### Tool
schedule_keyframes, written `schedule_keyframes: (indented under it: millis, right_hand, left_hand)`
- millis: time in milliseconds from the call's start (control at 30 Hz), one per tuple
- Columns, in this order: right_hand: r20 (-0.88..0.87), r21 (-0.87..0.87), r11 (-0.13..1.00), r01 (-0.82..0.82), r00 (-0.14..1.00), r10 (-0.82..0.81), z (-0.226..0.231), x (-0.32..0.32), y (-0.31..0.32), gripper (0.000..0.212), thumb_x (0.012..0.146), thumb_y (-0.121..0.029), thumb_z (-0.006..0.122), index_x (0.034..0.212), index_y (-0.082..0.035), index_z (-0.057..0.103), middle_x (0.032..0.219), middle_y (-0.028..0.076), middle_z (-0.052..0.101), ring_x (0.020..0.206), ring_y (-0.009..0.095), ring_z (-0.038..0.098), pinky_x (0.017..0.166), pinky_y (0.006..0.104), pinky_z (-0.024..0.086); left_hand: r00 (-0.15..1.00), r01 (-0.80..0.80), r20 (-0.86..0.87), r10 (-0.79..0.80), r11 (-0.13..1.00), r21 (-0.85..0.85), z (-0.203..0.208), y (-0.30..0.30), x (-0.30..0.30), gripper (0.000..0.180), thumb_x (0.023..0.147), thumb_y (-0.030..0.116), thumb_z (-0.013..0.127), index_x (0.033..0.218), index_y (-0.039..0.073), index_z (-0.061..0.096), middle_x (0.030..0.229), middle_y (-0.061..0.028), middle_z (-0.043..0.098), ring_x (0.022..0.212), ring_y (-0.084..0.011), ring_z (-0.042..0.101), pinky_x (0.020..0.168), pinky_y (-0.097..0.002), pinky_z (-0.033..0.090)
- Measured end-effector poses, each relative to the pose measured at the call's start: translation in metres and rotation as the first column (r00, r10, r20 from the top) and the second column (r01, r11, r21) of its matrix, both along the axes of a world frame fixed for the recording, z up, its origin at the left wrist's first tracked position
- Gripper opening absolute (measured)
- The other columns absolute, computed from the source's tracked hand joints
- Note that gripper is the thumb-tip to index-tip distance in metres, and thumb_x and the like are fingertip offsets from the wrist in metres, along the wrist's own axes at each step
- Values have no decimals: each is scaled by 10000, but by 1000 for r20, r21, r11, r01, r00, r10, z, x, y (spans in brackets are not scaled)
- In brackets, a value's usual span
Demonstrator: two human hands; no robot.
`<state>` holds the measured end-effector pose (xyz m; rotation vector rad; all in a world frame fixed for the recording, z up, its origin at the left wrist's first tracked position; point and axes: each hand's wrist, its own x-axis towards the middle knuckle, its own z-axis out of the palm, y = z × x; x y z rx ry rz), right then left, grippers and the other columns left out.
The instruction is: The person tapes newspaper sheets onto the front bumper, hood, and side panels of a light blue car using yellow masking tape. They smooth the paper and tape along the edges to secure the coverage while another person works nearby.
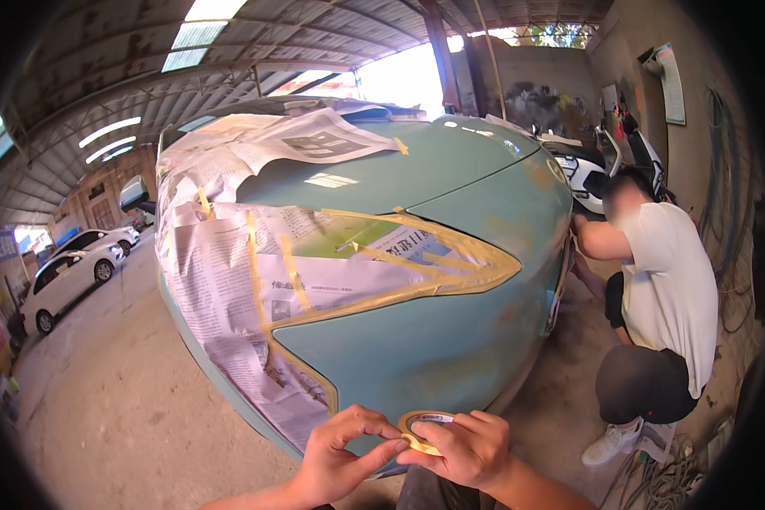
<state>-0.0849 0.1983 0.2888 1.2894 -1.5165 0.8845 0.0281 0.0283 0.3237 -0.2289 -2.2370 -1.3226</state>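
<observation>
In front of the car's corner, my right hand [469, 452] holds a roll of yellow masking tape [405, 424], its thumb and fingers around the ring. My left hand [338, 455] is closed in a pinch at the roll's left edge, on what looks like the tape's loose end. Just beyond both hands is the blue-green car body [391, 353]. Newspaper [217, 293] covers the headlight area and side, edged with strips of yellow tape [348, 312]. More newspaper [314, 140] lies over the windshield end of the hood.
At the right, another person [667, 289] squats by the car's front, a hand near the bumper. Scooters [582, 166] stand behind them, and hoses or cables [654, 484] lie on the floor. White cars [68, 280] are parked at the far left.
</observation>
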Motion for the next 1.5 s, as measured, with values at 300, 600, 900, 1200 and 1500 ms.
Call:
schedule_keyframes:
  millis: [300, 600, 900, 1200, 1500]
  right_hand:
    - [66, 35, 998, -44, 997, 42, -9, -13, 14, 455, 794, -362, 819, 1130, -115, 638, 783, -71, 657, 558, 98, 567, 490, 229, 422]
    - [49, 104, 990, -91, 995, 87, -11, -30, 40, 415, 781, -108, 735, 1190, -155, 682, 619, -50, 435, 520, 84, 495, 471, 220, 422]
    - [-87, 115, 992, -46, 995, 56, 31, -54, 57, 360, 781, -129, 677, 1133, -180, 730, 684, -53, 461, 538, 80, 486, 464, 225, 423]
    - [-199, 243, 899, 365, 925, -323, 76, -85, 48, 280, 813, -144, 672, 1085, -126, 737, 662, -1, 555, 519, 140, 555, 464, 279, 427]
    - [-251, 249, 837, 488, 867, -431, 88, -86, 32, 125, 857, -160, 661, 918, -81, 738, 560, 17, 538, 471, 154, 572, 410, 293, 406]
  left_hand:
    - [995, 26, -92, -42, 985, -172, -4, 6, -22, 136, 783, -5, 746, 886, 15, 660, 934, -97, 658, 860, -200, 636, 772, -307, 495]
    - [990, -52, -138, 7, 945, -322, 5, 6, -37, 155, 772, 136, 742, 823, 53, 622, 1177, -180, 510, 1112, -278, 483, 978, -407, 384]
    - [838, -398, -544, 35, 720, -568, 34, 12, -73, 196, 698, 65, 796, 808, 51, 634, 1274, -264, 456, 1204, -377, 452, 1013, -453, 363]
    - [555, -776, -813, 173, 460, -432, 50, 13, -133, 139, 751, 31, 747, 796, 35, 615, 1394, -301, 406, 1304, -408, 406, 1081, -499, 285]
    - [509, -821, -828, 234, 421, -386, 51, 12, -144, 138, 750, 46, 752, 778, 44, 617, 1386, -261, 430, 1272, -402, 420, 1062, -503, 282]
